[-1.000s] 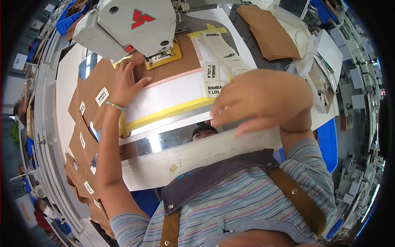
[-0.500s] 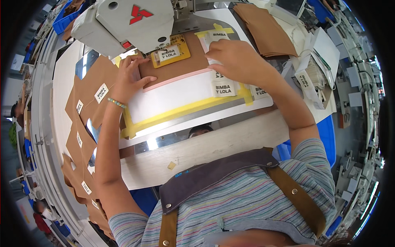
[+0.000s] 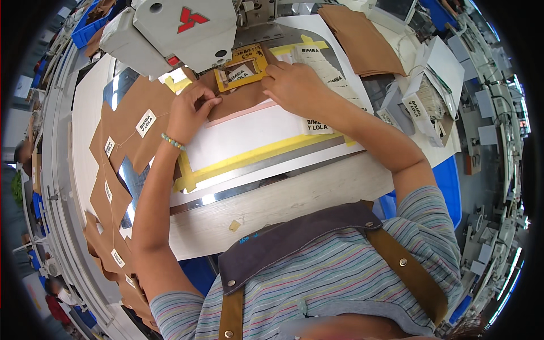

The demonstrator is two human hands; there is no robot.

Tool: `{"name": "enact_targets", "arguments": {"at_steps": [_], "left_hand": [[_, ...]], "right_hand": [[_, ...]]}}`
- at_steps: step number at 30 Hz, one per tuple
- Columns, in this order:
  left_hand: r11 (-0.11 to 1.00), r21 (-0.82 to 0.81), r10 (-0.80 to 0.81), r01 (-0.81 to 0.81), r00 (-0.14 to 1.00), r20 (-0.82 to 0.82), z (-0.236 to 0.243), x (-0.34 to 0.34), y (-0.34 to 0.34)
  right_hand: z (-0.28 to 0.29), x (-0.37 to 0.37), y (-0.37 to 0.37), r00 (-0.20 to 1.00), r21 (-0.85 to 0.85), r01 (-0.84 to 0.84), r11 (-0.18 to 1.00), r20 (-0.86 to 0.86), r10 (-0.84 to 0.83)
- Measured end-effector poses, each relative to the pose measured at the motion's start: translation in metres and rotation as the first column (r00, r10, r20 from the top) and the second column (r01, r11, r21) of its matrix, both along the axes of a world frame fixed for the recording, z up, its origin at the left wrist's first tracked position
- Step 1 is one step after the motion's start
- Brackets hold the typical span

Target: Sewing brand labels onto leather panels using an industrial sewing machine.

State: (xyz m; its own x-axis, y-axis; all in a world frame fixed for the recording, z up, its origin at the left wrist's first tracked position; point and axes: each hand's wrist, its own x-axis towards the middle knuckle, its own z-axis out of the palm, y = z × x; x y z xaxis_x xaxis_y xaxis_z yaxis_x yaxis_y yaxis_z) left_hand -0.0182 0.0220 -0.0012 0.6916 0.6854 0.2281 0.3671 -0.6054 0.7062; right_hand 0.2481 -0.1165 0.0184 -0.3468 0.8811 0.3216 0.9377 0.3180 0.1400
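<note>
A brown fabric panel point(image 3: 245, 101) lies under the sewing machine head point(image 3: 181, 31), its near edge along a pink strip point(image 3: 241, 113) on a white board point(image 3: 249, 139). My left hand point(image 3: 194, 110) pinches the panel's left side, thumb and fingers curled together. At the right side my right hand point(image 3: 300, 90) has its fingers closed on the panel's edge, close to the yellow frame point(image 3: 258, 76). Inside that frame a white label point(image 3: 240, 74) sits askew on the panel. My fingers partly hide both panel edges.
Loose white labels point(image 3: 317, 126) lie on the board's right. Brown panels with sewn labels point(image 3: 133, 102) hang down the left side, joined by thread. A stack of brown panels point(image 3: 362, 42) is at the back right, beside a white box of labels point(image 3: 425, 107). Yellow tape point(image 3: 255, 154) borders the board.
My right hand has moved left onto the panel's edge, and my left hand has curled and shifted slightly right. The yellow frame and label have tilted. The panel has buckled and shifted.
</note>
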Motion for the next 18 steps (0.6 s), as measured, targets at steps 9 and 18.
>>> {"name": "enact_targets", "arguments": {"at_steps": [9, 18], "left_hand": [[0.977, 0.182, -0.087, 0.115, 0.984, -0.154, 0.021, -0.079, -0.028], [0.991, -0.053, 0.079, -0.124, 0.856, -0.511, 0.042, -0.169, 0.012]], "right_hand": [[0.016, 0.01, -0.018, 0.988, -0.071, -0.063, 0.996, -0.144, 0.052], [0.072, 0.075, -0.041, 0.942, -0.057, 0.214, 0.975, -0.251, -0.221]]}}
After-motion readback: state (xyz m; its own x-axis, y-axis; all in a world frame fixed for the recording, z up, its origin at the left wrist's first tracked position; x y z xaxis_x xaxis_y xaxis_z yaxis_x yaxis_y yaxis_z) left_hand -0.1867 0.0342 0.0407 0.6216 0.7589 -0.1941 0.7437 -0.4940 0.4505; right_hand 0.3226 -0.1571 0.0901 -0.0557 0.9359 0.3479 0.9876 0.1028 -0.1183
